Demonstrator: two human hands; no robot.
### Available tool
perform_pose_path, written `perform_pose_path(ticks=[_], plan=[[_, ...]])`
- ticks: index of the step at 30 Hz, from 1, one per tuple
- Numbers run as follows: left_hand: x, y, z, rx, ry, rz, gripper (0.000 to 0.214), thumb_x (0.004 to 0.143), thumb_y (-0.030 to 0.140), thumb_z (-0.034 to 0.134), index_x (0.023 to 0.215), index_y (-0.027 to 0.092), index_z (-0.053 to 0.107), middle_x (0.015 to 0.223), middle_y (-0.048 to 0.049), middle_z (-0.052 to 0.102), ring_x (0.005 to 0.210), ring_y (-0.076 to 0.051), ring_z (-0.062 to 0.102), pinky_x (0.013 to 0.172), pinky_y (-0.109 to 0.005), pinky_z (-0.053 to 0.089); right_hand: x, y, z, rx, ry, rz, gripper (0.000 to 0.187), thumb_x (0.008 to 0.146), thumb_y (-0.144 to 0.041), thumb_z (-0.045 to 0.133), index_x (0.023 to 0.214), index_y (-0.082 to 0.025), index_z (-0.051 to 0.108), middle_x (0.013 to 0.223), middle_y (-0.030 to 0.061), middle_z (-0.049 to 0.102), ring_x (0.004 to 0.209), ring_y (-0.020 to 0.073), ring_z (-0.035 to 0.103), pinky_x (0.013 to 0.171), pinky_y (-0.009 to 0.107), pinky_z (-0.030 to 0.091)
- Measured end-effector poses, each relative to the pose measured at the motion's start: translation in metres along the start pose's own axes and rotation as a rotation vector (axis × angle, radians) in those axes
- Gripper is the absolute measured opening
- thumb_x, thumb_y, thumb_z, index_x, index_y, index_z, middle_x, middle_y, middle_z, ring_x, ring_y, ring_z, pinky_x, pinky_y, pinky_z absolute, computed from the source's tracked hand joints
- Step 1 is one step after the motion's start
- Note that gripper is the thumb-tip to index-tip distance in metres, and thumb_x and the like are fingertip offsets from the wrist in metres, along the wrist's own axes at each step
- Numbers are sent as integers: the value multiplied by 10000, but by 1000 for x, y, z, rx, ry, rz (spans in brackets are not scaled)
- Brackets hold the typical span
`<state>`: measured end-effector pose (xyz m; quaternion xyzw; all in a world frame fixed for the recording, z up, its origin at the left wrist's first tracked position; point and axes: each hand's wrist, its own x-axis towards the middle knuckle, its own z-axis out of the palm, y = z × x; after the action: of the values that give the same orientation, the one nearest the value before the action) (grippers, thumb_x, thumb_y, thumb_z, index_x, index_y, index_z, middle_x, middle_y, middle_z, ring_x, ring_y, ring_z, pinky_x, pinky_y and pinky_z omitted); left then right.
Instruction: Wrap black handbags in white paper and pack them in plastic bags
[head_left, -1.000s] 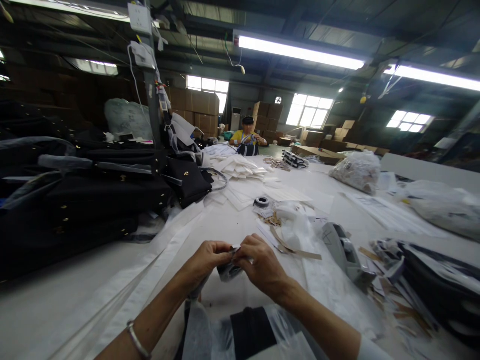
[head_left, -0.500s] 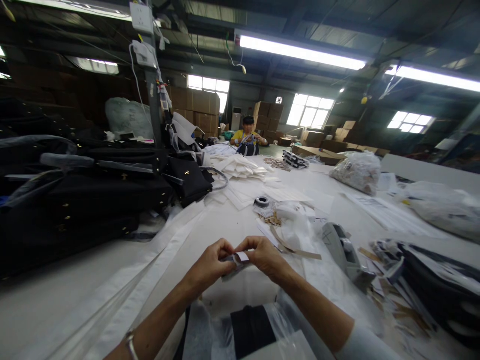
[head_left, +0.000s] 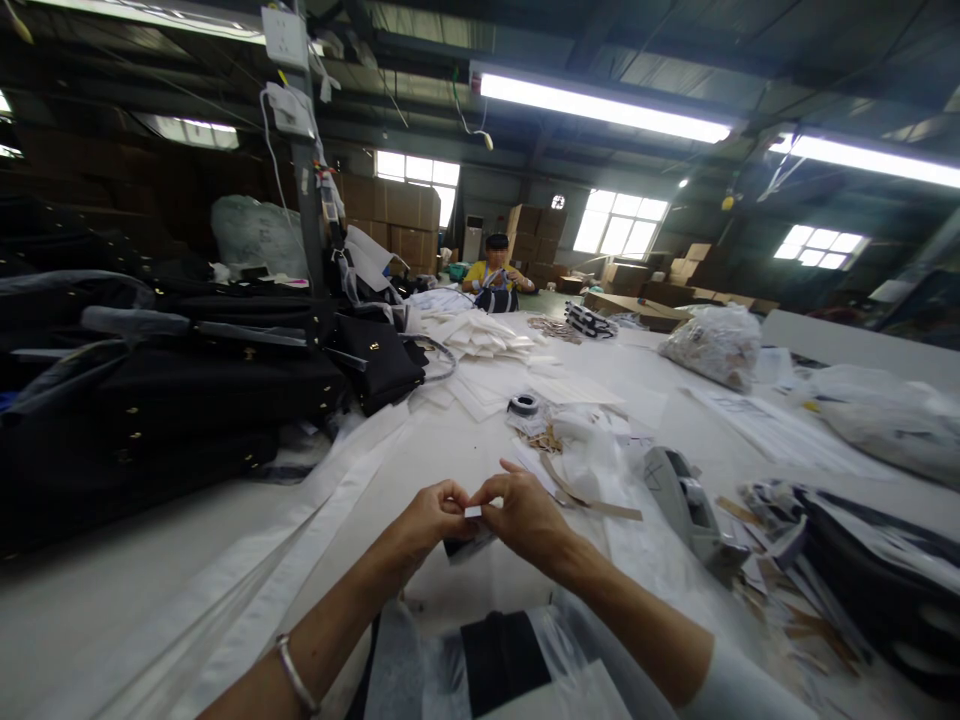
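My left hand [head_left: 429, 522] and my right hand [head_left: 525, 512] meet above the near part of the table, fingertips pinched together. Between them is a small white tag [head_left: 472, 512], gripped from both sides. Just below the fingers hangs a dark piece [head_left: 459, 547] with a clear, shiny edge; its kind cannot be made out, and my fingers hide part of it. Under my forearms lies a black item with a pale wrapping [head_left: 502, 660], partly covered by clear plastic.
Black bags [head_left: 225, 390] are piled on the left. White sheets [head_left: 480, 335] lie in a heap further back. To the right stand a grey tape dispenser [head_left: 686, 505], a black bag [head_left: 870, 570] and paper scraps. A co-worker [head_left: 496, 275] sits at the far end.
The white tag has shifted slightly left and now lies flatter between my fingertips. My right fingers have closed in toward the left ones, and one right finger is lifted.
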<state>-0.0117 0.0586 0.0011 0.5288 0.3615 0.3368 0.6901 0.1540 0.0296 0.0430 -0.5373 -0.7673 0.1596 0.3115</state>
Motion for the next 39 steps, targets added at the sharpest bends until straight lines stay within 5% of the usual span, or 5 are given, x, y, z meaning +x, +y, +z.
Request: perform_pose_path(ticks=[11, 17, 21, 31, 39], plan=[[1, 7, -6, -48, -89, -82, 389, 473, 113, 673, 858, 135, 629, 690, 11, 640, 602, -94, 522, 590, -215, 348, -14, 20, -9, 0, -4, -688, 241, 942, -112, 498, 1062, -213, 681, 1020, 58, 738, 987, 153, 684, 1146, 420, 351], [5, 8, -11, -37, -111, -118, 383, 504, 207, 653, 880, 157, 600, 654, 23, 607, 583, -107, 511, 601, -234, 373, -21, 14, -19, -132, -195, -563, 315, 919, -101, 553, 1201, -209, 644, 1155, 84, 705, 1083, 190, 655, 1151, 421, 344], [4, 8, -14, 56, -128, -90, 312, 592, 285, 633, 874, 172, 563, 623, 42, 560, 568, -112, 505, 581, -238, 375, -21, 23, -2, 87, -51, -380, 320, 873, -82, 570, 1124, -216, 718, 1106, 75, 728, 1003, 186, 684, 906, 279, 529], [-1, -12, -11, 546, 26, 264, 371, 651, 178, 659, 1006, 228, 562, 911, 24, 622, 807, -154, 555, 750, -269, 394, -7, 55, 28, 537, -110, 182, 188, 742, -302, 736, 884, -200, 806, 829, 28, 773, 745, 214, 699, 674, 272, 500], [6, -24, -9, 651, 115, 311, 124, 740, 219, 580, 861, 230, 605, 796, 32, 636, 743, -149, 574, 703, -250, 392, -13, 54, 37, 265, -52, 68, 154, 866, -187, 644, 945, -209, 774, 886, 28, 772, 799, 194, 706, 723, 267, 515]])
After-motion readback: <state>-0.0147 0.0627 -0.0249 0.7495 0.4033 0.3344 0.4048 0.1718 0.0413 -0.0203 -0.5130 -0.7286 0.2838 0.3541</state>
